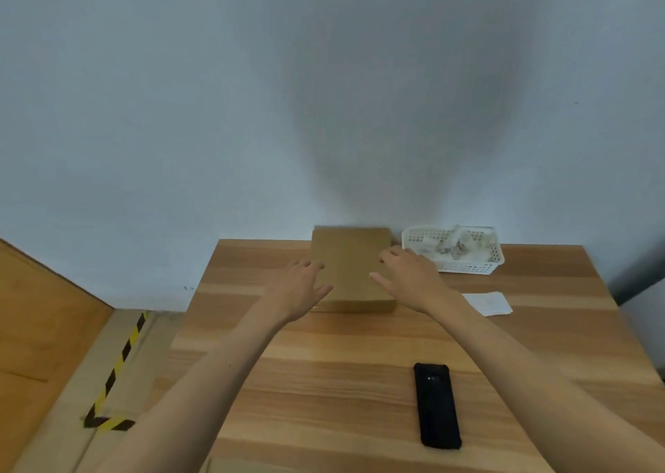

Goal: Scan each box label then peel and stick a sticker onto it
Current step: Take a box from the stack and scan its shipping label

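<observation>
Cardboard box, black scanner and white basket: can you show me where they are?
Cardboard box (351, 267), head view, bare top face.
Black scanner (436, 405), head view, middle of its body.
White basket (467, 266), head view, front wall.

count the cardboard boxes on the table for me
1. The cardboard box lies flat at the far edge of the table, against the wall, between the left hand and right hand, left of the white basket. None other shows.

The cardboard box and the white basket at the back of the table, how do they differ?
The cardboard box is brown, closed and plain on top; the white basket is open, perforated and holds crumpled white material. Both hands reach the box, the left hand and right hand; neither touches the basket. Both sit against the wall.
</observation>
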